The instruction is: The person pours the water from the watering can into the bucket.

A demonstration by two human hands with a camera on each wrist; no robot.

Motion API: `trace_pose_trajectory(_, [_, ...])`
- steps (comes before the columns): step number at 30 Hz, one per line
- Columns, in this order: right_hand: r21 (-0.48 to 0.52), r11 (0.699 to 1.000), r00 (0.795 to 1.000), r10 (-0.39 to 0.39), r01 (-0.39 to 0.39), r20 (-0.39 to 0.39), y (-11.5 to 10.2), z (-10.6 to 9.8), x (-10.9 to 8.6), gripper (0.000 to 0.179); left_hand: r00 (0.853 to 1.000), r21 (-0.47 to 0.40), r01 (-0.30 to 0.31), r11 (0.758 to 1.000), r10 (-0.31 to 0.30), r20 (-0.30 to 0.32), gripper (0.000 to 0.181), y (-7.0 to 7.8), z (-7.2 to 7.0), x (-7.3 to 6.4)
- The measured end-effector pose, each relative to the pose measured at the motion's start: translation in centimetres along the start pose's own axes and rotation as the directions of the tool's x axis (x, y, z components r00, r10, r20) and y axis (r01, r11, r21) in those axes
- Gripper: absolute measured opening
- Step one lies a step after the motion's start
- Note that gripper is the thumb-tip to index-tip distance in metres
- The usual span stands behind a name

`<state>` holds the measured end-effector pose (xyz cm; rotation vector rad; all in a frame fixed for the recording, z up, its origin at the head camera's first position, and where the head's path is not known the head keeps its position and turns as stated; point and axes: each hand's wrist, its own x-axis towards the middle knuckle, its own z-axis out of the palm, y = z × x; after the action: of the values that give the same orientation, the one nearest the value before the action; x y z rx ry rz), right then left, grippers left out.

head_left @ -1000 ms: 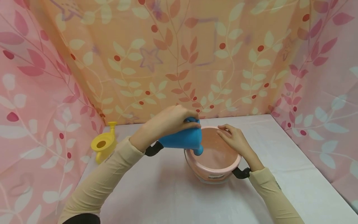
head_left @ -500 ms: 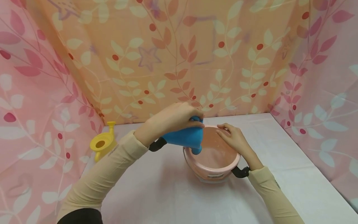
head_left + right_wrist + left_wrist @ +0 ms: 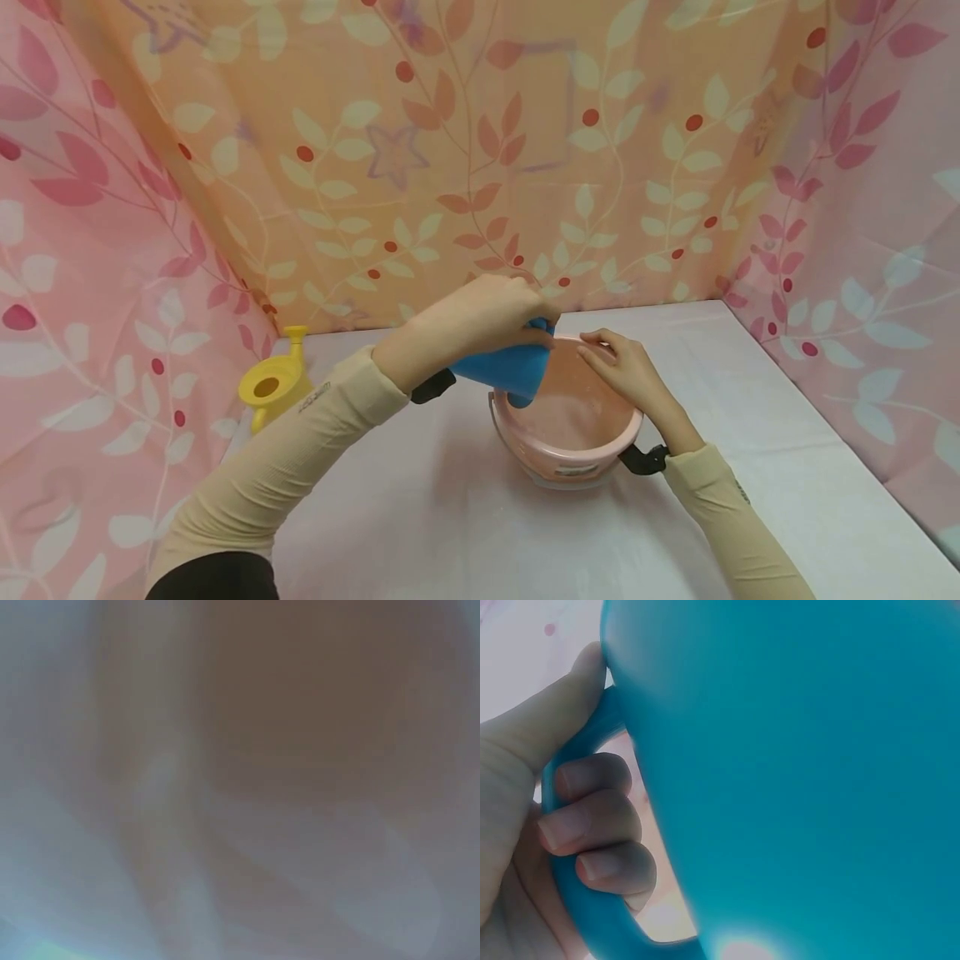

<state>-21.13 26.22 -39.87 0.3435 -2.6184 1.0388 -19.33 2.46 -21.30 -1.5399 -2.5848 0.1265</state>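
My left hand (image 3: 487,312) holds a blue watering can (image 3: 510,367) tipped over the left side of a pink bucket (image 3: 573,457). In the left wrist view, several curled fingers (image 3: 592,814) wrap the can's loop handle (image 3: 577,900), with the thumb along its top. The can's rounded spout end (image 3: 519,401) dips just inside the bucket's rim. My right hand (image 3: 626,371) grips the bucket's far right rim, thumb on the inner side and fingers over the edge. The right wrist view is too blurred to show detail.
A yellow watering can (image 3: 273,385) stands at the back left, partly behind my left sleeve (image 3: 300,454). The bucket's thin handle (image 3: 495,417) hangs along its left side. Leaf-patterned cloth (image 3: 465,167) encloses the white-covered table (image 3: 420,517) at the back and sides.
My left hand has moved a little to the right with the blue watering can, which tilts more steeply now. The right hand keeps its place on the bucket's rim.
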Motion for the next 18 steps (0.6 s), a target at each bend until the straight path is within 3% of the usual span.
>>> trace_pose_trajectory(6, [0.006, 1.000, 1.000, 0.000, 0.000, -0.001, 0.12, 0.03, 0.03, 0.034, 0.999, 0.034, -0.050, 0.998, 0.050, -0.017, 0.019, 0.45, -0.10, 0.22])
trace_pose_trajectory(18, [0.013, 1.000, 1.000, 0.005, -0.005, 0.005, 0.09, 0.04, 0.00, 0.034, 0.997, 0.026, -0.067, 0.997, 0.068, -0.043, 0.021, 0.87, 0.20, 0.55])
